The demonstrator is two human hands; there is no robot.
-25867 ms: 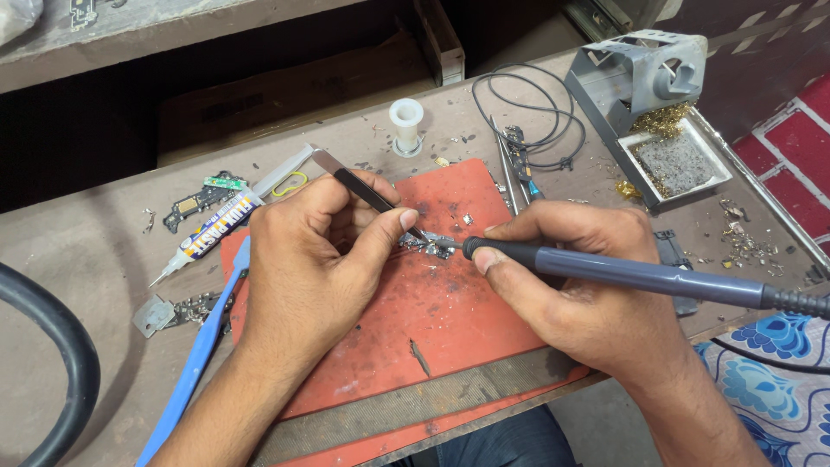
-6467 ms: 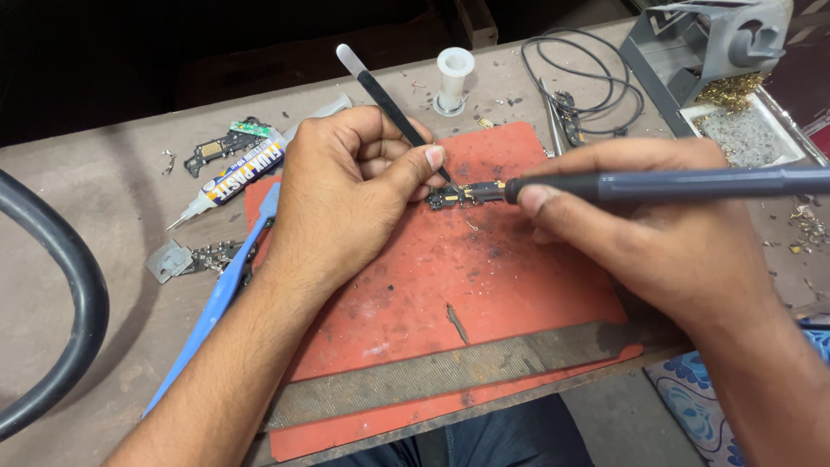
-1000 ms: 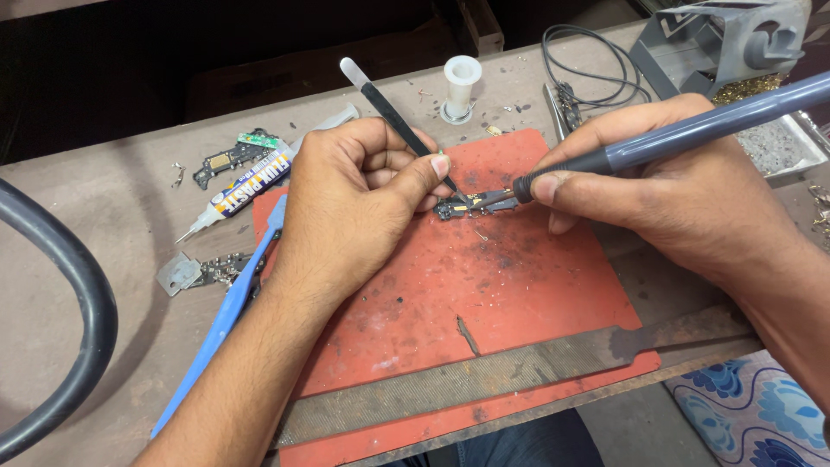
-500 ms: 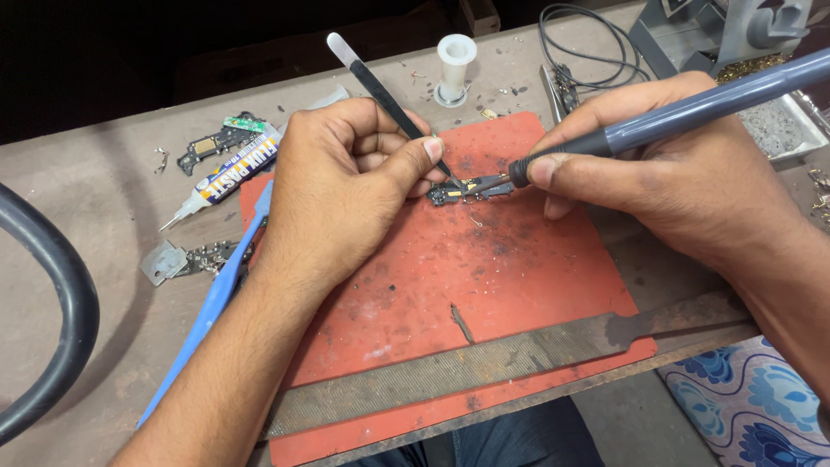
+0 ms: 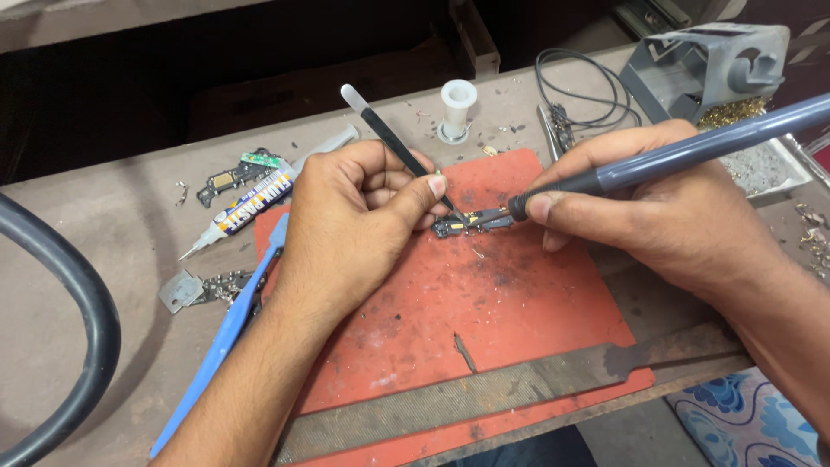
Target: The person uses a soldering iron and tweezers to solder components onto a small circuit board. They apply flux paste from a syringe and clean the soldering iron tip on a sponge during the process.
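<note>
My left hand [image 5: 350, 229] grips black tweezers [image 5: 393, 143] whose tip presses on a small dark circuit board [image 5: 471, 223] lying on the red work mat [image 5: 484, 320]. My right hand [image 5: 657, 216] holds a blue-grey soldering iron [image 5: 692, 151] like a pen, its tip touching the right end of the small board. The two hands face each other across the board, near the mat's upper middle.
A flat metal file [image 5: 519, 389] lies along the mat's near edge. Left of the mat are a blue plastic pry tool [image 5: 220, 342], a flux syringe [image 5: 259, 203], small board scraps [image 5: 229, 177] and a thick black hose [image 5: 82, 346]. Behind are a white spool [image 5: 456, 108], coiled wire [image 5: 575, 86] and a grey iron stand [image 5: 709, 65].
The view has shifted slightly. Both hands stay on the small board, and the iron's handle now sits a little flatter.
</note>
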